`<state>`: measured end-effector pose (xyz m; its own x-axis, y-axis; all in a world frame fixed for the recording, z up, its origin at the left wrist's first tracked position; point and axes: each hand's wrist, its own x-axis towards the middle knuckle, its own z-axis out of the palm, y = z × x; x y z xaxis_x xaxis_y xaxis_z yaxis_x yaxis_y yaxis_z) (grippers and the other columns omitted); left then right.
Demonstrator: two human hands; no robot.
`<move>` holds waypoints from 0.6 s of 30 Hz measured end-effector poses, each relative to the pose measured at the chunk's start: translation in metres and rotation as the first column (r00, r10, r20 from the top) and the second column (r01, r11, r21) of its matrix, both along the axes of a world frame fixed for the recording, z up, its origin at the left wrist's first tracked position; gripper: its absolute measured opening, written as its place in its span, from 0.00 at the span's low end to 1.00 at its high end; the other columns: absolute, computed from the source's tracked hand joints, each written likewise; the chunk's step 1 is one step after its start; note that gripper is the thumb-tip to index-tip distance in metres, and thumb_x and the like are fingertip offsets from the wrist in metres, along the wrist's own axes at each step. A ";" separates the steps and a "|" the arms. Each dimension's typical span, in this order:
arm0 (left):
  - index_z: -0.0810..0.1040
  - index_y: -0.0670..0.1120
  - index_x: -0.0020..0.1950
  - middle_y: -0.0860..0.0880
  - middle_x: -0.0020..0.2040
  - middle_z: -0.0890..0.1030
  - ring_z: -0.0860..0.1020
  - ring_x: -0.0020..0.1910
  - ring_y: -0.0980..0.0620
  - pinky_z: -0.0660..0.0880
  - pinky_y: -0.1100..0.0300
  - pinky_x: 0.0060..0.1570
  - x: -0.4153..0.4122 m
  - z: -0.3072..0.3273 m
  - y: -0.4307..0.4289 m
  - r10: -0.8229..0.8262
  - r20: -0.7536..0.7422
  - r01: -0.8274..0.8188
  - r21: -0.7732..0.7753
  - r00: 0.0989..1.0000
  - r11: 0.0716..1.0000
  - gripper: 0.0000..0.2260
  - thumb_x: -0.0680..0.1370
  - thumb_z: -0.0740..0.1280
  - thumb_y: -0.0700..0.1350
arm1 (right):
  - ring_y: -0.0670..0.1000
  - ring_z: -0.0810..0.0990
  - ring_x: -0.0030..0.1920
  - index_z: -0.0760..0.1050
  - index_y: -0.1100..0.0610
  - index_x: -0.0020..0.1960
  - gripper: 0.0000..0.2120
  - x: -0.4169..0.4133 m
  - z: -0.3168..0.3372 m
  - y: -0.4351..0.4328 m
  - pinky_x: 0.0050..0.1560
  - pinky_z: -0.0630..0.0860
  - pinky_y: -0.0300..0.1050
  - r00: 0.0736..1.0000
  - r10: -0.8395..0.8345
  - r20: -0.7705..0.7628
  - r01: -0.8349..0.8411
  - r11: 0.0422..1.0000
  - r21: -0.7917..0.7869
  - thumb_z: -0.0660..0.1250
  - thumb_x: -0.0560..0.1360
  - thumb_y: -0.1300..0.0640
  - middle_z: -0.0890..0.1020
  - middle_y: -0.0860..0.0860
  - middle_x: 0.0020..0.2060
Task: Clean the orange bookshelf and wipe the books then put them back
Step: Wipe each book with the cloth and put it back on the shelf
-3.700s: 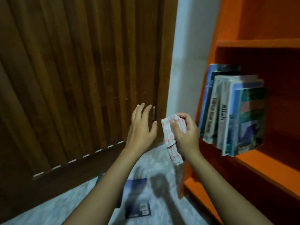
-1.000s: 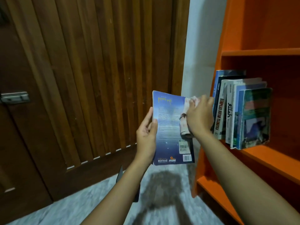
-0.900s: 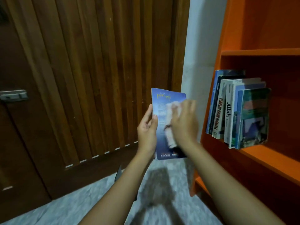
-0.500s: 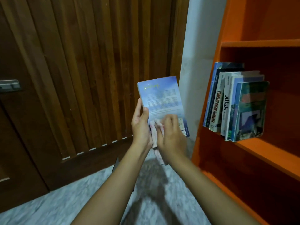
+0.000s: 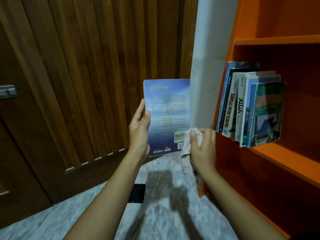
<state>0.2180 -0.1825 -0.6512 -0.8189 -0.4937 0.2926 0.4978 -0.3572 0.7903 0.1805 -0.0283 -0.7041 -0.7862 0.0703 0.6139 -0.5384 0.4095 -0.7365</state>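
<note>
My left hand [image 5: 139,134] holds a blue paperback [image 5: 165,111] upright by its left edge, back cover facing me. At the book's lower right corner my right hand [image 5: 202,149] grips a crumpled white cloth with red print [image 5: 187,146], which touches the cover near the barcode. To the right stands the orange bookshelf [image 5: 277,155]. Several books [image 5: 249,104] stand upright on its middle shelf, leaning slightly.
A dark wooden slatted door [image 5: 78,75] with a metal handle [image 5: 7,91] fills the left. A white wall strip [image 5: 207,49] separates it from the shelf. A dark flat object [image 5: 137,193] lies on the grey marbled floor [image 5: 52,220] below my left arm.
My left hand picked a blue book up off the floor. My right hand has wiped the cloth down its back cover, ending at the lower right corner.
</note>
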 end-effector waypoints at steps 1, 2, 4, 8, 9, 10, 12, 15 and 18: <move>0.71 0.54 0.68 0.54 0.52 0.83 0.82 0.48 0.55 0.78 0.59 0.40 0.001 0.000 -0.002 -0.025 -0.005 0.025 -0.008 1.000 1.000 0.17 0.80 0.61 0.41 | 0.45 0.72 0.44 0.68 0.54 0.51 0.05 -0.004 0.005 0.004 0.38 0.66 0.28 0.995 0.084 0.056 -0.078 0.992 -0.101 0.63 0.78 0.57 0.72 0.47 0.46; 0.71 0.53 0.68 0.54 0.51 0.84 0.82 0.46 0.55 0.78 0.60 0.39 0.001 -0.002 -0.004 -0.054 -0.008 0.054 -0.012 0.998 0.998 0.17 0.80 0.61 0.41 | 0.40 0.74 0.45 0.68 0.53 0.53 0.06 -0.007 0.010 0.007 0.40 0.67 0.25 0.970 0.210 0.120 -0.184 0.963 -0.198 0.64 0.77 0.57 0.74 0.44 0.46; 0.70 0.52 0.68 0.53 0.51 0.84 0.82 0.45 0.55 0.78 0.61 0.37 0.000 -0.005 -0.007 -0.095 0.010 0.095 -0.036 0.995 0.995 0.17 0.80 0.61 0.40 | 0.34 0.77 0.46 0.71 0.49 0.55 0.09 -0.009 0.018 0.012 0.41 0.70 0.23 0.855 0.464 0.232 -0.379 0.863 -0.334 0.65 0.76 0.59 0.77 0.39 0.48; 0.71 0.56 0.68 0.51 0.57 0.82 0.81 0.50 0.53 0.78 0.61 0.41 -0.003 -0.014 -0.017 -0.070 0.065 0.081 -0.187 0.995 0.979 0.18 0.79 0.62 0.43 | 0.49 0.83 0.51 0.77 0.55 0.57 0.14 -0.013 0.015 0.014 0.50 0.79 0.42 0.706 0.666 0.241 -0.486 0.703 -0.519 0.71 0.71 0.59 0.84 0.52 0.50; 0.70 0.56 0.68 0.52 0.58 0.81 0.81 0.51 0.53 0.78 0.62 0.41 -0.004 -0.016 -0.019 -0.063 0.076 0.078 -0.220 0.995 0.972 0.18 0.79 0.62 0.43 | 0.53 0.82 0.53 0.77 0.59 0.59 0.19 -0.014 0.013 0.011 0.54 0.78 0.48 0.706 0.666 0.239 -0.464 0.691 -0.555 0.71 0.69 0.57 0.83 0.56 0.53; 0.69 0.57 0.69 0.53 0.59 0.81 0.81 0.52 0.54 0.77 0.63 0.42 -0.005 -0.018 -0.021 -0.053 0.088 0.073 -0.249 0.995 0.966 0.18 0.79 0.62 0.44 | 0.56 0.81 0.54 0.76 0.62 0.60 0.22 -0.012 0.013 0.008 0.56 0.77 0.50 0.710 0.665 0.230 -0.441 0.675 -0.591 0.71 0.67 0.57 0.82 0.58 0.54; 0.68 0.55 0.70 0.56 0.61 0.78 0.79 0.54 0.58 0.77 0.66 0.43 -0.008 -0.021 -0.023 -0.014 0.114 0.049 -0.310 0.993 0.950 0.19 0.79 0.63 0.43 | 0.55 0.82 0.50 0.76 0.64 0.58 0.22 -0.011 0.012 0.003 0.51 0.79 0.48 0.734 0.648 0.204 -0.423 0.671 -0.610 0.70 0.66 0.58 0.83 0.58 0.51; 0.67 0.50 0.72 0.53 0.69 0.71 0.72 0.62 0.58 0.74 0.63 0.56 -0.016 -0.026 -0.027 0.167 0.171 -0.065 -0.480 0.971 0.875 0.20 0.79 0.64 0.42 | 0.49 0.83 0.45 0.79 0.57 0.52 0.11 -0.008 0.014 -0.002 0.42 0.78 0.38 0.758 0.632 0.163 -0.474 0.704 -0.528 0.71 0.70 0.62 0.85 0.52 0.45; 0.71 0.49 0.69 0.51 0.72 0.65 0.62 0.71 0.52 0.61 0.59 0.69 -0.015 -0.029 -0.024 0.452 0.131 -0.223 -0.729 0.882 0.647 0.20 0.78 0.66 0.41 | 0.43 0.83 0.44 0.78 0.52 0.50 0.11 -0.003 0.017 -0.007 0.41 0.76 0.33 0.802 0.583 0.129 -0.485 0.762 -0.430 0.68 0.73 0.67 0.84 0.48 0.44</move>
<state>0.2030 -0.2064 -0.6799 -0.7337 -0.5100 0.4489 0.1910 0.4792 0.8567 0.1774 -0.0351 -0.6869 -0.8789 -0.2314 0.4171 -0.3735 -0.2100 -0.9035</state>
